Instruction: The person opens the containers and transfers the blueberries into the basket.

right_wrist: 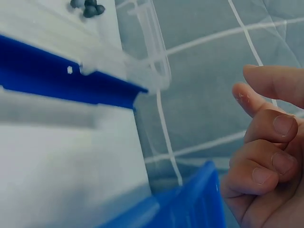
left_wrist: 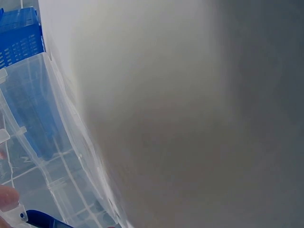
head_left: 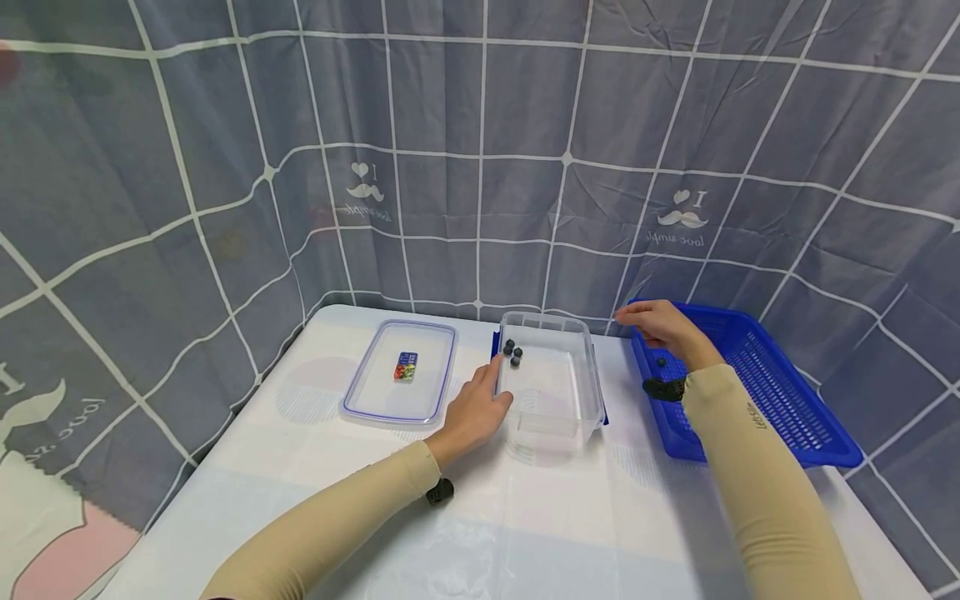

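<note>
A clear plastic container (head_left: pixel 555 367) with blue side flaps stands on the table, a few blueberries (head_left: pixel 513 353) in its far left part. My left hand (head_left: pixel 474 410) rests at the container's left side, fingers extended along the rim; a fingertip (left_wrist: pixel 8 197) touches near the blue flap hinge. Over the left edge of a blue basket (head_left: pixel 780 392) is my right hand (head_left: pixel 663 329). Its thumb and index finger stretch out with a gap between them, the other fingers curl in, and nothing shows in its grasp. One blueberry (head_left: pixel 662 362) lies in the basket below the right wrist.
A clear lid (head_left: pixel 375 375) with a blue seal lies left of the container, a small fruit-picture label (head_left: pixel 406 367) on it. A grey gridded curtain (head_left: pixel 525 192) hangs behind and beside the white-covered table (head_left: pixel 525 533).
</note>
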Demonstrator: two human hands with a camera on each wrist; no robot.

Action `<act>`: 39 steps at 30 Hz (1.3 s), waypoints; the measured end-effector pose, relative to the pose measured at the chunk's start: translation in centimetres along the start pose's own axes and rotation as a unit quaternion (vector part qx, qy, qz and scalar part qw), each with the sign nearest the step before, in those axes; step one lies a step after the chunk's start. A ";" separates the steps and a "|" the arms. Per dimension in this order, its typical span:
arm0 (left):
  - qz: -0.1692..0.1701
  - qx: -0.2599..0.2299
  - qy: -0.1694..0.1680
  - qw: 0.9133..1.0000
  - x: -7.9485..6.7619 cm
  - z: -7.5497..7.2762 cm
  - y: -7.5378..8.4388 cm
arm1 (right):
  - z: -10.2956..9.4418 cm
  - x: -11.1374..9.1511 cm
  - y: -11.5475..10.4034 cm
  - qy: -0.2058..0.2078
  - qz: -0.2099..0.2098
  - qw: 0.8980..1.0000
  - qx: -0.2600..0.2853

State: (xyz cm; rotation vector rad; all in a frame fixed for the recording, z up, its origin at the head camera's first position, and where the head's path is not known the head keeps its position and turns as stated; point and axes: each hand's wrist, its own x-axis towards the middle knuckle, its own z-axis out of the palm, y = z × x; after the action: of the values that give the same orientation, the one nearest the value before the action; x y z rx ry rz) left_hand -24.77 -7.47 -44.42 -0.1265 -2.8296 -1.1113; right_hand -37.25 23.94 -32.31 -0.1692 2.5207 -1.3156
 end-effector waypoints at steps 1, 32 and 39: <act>0.000 0.000 0.001 1.000 0.0 0.0 0.0 | 0.3 0.2 -0.2 -0.002 0.000 1.000 -0.001; -0.007 0.002 -0.002 1.000 0.4 0.0 -0.2 | 11.1 5.6 -4.0 -0.067 -0.002 0.995 0.074; -0.010 0.006 -0.007 1.000 0.2 -0.1 0.0 | 13.2 6.6 -3.7 -0.069 0.012 0.992 0.104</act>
State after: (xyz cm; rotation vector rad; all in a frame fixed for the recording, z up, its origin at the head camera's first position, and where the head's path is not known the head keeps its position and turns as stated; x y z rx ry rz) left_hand -24.95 -7.54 -44.29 -0.1053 -2.8545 -1.1028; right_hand -39.54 9.98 -37.75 -0.1780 2.2481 -1.4931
